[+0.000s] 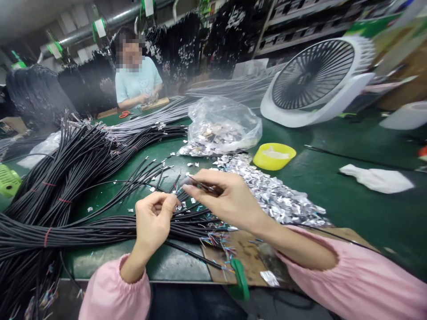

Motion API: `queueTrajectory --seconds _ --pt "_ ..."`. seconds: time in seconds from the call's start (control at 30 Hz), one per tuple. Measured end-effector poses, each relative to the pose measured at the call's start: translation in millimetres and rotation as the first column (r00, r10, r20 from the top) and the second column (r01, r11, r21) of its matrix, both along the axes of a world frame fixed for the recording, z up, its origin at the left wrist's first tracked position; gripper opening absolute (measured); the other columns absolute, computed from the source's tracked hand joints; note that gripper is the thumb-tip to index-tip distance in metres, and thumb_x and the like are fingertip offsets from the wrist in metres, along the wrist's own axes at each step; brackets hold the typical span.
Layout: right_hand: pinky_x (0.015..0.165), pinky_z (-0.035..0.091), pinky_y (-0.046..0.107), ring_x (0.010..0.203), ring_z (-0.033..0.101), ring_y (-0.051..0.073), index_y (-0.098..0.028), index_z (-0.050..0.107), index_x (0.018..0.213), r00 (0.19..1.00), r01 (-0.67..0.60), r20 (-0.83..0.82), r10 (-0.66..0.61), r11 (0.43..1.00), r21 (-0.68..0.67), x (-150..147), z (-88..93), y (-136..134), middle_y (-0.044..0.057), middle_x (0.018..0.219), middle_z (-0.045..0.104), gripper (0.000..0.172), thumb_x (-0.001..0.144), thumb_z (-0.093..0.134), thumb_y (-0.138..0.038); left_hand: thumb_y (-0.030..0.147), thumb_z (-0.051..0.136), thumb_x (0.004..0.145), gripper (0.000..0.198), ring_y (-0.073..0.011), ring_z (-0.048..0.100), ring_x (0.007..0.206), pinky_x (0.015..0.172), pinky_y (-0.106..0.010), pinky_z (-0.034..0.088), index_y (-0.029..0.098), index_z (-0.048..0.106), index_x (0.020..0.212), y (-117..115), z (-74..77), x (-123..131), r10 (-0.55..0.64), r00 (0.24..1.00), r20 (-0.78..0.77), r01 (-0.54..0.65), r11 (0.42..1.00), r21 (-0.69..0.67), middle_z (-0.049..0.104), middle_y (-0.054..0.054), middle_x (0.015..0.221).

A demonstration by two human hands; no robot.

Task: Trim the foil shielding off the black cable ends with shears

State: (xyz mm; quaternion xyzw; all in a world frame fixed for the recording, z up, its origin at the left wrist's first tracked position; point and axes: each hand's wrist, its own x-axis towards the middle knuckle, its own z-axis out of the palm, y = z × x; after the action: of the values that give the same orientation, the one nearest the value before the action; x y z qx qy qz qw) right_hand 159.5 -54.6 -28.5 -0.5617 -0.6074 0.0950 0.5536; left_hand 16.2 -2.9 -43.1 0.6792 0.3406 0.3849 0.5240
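My left hand (155,218) is closed above a bundle of black cables (110,229), thumb and forefinger pinched at the stripped end of a cable. Close by on the right, my right hand (227,195) is closed around a small dark metal tool (207,186), its tip pointing left. The fingertips of the two hands are a short gap apart. Thin coloured wires (218,238) fan out from the cable ends below my right hand. A heap of silver foil pieces (280,198) lies behind my right wrist.
A clear plastic bag (223,126) of metal pieces, a yellow dish (274,156), a white fan (313,80) and a white cloth (376,178) stand or lie on the green table (336,142). More cables pile up at left. Across the table sits a person (138,82) near orange scissors (124,114).
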Motion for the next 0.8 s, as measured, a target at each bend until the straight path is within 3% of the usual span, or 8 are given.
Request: queueTrajectory --seconds 0.17,0.37,0.8 --pt "0.042 0.030 0.022 0.045 0.038 0.008 -0.014 0.063 0.063 0.992 -0.050 -0.117 0.040 0.995 -0.087 1.6 2.5 0.3 -0.002 0.051 0.051 0.017 0.074 0.057 -0.025 0.034 0.061 0.074 0.023 -0.0064 0.041 0.044 0.040 -0.018 0.031 0.013 0.065 0.065 -1.8 1.1 0.7 0.042 0.999 -0.008 -0.042 0.997 0.065 0.052 0.001 0.052" --pt "0.040 0.028 0.022 0.045 0.034 0.008 -0.014 0.062 0.059 0.977 -0.077 -0.208 0.052 0.990 -0.114 0.4 3.4 -1.2 -0.002 0.050 0.047 0.018 0.071 0.057 -0.027 0.030 0.065 0.071 0.018 -0.0058 0.039 0.042 0.038 -0.017 0.031 0.013 0.064 0.064 -2.9 0.4 2.9 0.079 0.997 -0.010 -0.078 0.996 0.049 0.048 0.003 0.049" --pt "0.042 0.030 0.022 0.044 0.034 0.008 -0.016 0.057 0.053 0.988 -0.092 -0.134 0.076 0.989 -0.115 1.9 3.4 -2.9 -0.004 0.046 0.042 0.018 0.069 0.057 -0.023 0.028 0.066 0.068 0.016 -0.0059 0.042 0.041 0.039 -0.017 0.033 0.013 0.063 0.062 -1.8 -2.6 4.3 0.068 0.997 0.036 -0.070 0.997 0.037 0.050 0.003 0.049"
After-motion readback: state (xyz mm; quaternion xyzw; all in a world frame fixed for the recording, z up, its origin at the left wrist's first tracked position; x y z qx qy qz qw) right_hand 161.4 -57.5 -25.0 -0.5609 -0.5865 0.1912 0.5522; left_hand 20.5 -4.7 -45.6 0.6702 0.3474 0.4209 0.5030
